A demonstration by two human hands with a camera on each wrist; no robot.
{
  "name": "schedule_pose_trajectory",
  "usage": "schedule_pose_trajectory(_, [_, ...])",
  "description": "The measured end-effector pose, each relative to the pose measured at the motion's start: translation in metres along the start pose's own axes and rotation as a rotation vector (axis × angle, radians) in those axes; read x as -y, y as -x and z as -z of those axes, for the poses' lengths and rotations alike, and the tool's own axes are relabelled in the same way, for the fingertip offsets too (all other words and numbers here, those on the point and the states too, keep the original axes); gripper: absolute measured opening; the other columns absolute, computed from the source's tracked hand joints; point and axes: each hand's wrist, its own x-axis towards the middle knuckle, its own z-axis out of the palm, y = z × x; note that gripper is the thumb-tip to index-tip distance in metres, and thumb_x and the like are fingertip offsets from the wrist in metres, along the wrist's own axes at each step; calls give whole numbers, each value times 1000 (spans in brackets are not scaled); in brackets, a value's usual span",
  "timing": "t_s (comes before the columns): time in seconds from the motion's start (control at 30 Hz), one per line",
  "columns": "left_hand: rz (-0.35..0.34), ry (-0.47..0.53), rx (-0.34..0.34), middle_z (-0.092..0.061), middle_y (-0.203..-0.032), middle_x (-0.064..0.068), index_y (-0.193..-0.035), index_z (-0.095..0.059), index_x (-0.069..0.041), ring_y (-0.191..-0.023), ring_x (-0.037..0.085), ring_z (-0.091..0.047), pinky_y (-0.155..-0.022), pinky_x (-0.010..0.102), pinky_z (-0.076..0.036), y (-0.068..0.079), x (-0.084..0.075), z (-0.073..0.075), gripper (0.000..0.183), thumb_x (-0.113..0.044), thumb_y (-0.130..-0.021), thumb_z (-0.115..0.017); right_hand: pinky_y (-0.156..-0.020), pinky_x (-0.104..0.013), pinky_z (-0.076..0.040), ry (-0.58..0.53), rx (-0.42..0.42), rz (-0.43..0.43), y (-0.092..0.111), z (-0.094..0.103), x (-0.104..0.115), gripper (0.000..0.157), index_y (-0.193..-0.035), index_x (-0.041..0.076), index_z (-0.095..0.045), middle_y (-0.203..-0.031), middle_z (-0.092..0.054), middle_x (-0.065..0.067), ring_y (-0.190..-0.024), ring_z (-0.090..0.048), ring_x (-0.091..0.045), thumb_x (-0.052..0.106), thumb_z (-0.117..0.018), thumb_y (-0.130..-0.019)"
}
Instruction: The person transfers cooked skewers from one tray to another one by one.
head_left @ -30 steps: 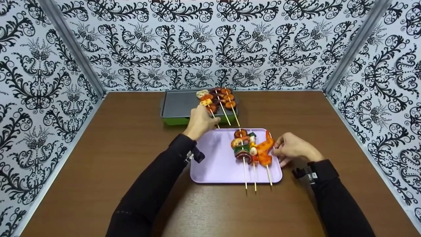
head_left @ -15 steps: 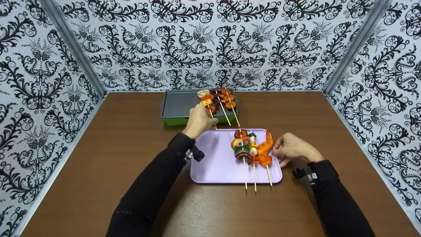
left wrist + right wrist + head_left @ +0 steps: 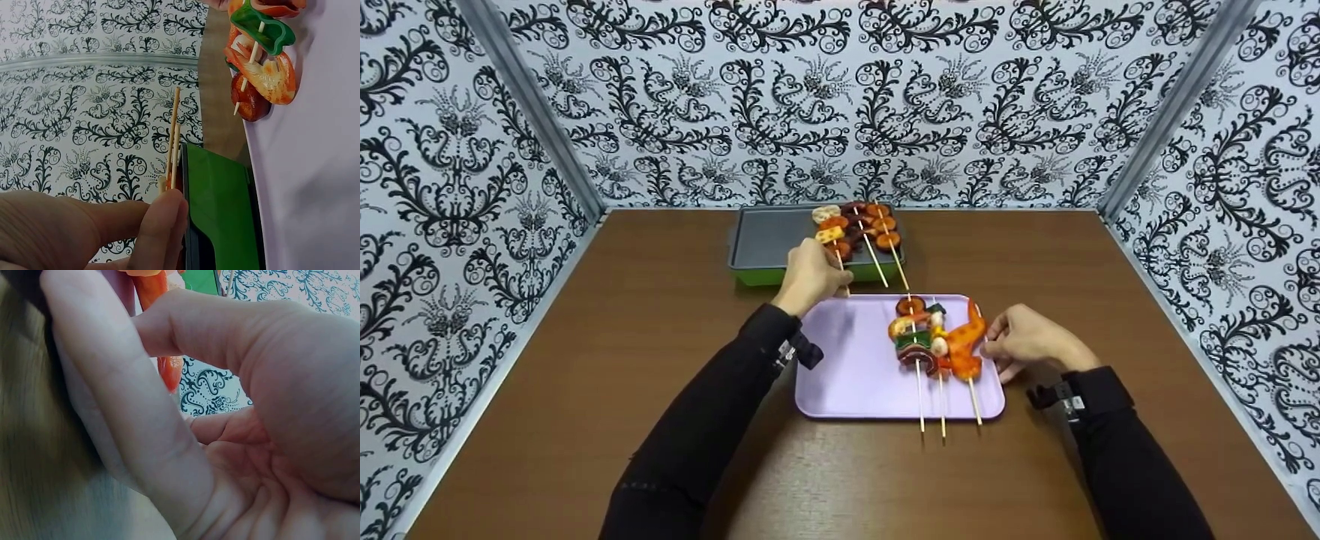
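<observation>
Held skewer stick [image 3: 838,258] partly hidden behind left hand [image 3: 810,277]; lilac tray [image 3: 326,140] cut off at left wrist view's right edge.

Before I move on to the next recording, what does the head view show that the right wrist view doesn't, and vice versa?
Only the head view: the left hand holding a thin wooden skewer, and the flat grey grill top.

Only the right wrist view: the right hand's creased palm, up close.

Both: the right hand, glossy orange food, the brown wooden table, the white wall with black scrolls, some of the grill's green side and, apparently, the pale lilac rectangular tray.
</observation>
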Motion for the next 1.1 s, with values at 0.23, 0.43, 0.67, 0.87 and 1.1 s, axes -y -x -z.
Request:
schedule_pose_trajectory(0.23, [-25,-6,-22,-88,-92,16,-89,-85,-3,-64,15,-83,-69,32,-73,2,4,4,11,-3,-93,-96,-67,-36,-74,3,15,16,0,-1,0,21,-119,-11,-67,-90,-75,-8,-70,-80,-17,4,-74,-107])
schedule_pose_trajectory(0.43, [-37,36,-17,-88,-91,16,-94,-84,-1,-63,15,-83,-64,31,-72,5,7,7,10,-1,-95,-94,-68,-36,-74,36,9,20,2,-1,1,20,-118,-11,-70,-93,-73,-8,-70,-81,-18,5,-75,-106])
schedule_pose_trajectory(0.67, [-46,46,-24,-87,-94,14,-98,-84,-1,-74,20,-86,-66,26,-71,12,8,9,10,-3,-97,-93,-69,-36,-74,35,6,11,3,1,2,22,-120,-11,-70,-94,-75,-10,-72,-81,-18,5,-75,-107])
schedule_pose_trajectory(0.87, [-67,71,-26,-86,-93,13,-104,-82,1,-66,14,-81,-64,26,-70,24,11,12,12,-3,-98,-91,-68,-36,-74,28,7,8,3,2,1,23,-121,-12,-68,-93,-74,-10,-71,-80,-18,5,-75,-107])
schedule_pose_trajectory(1.1, [-109,52,-32,-89,-97,15,-113,-84,4,-73,20,-87,-68,26,-71,40,19,16,17,-6,-100,-90,-68,-36,-74,16,11,3,1,-1,-3,24,-122,-12,-67,-94,-72,-9,-71,-80,-19,4,-74,-107])
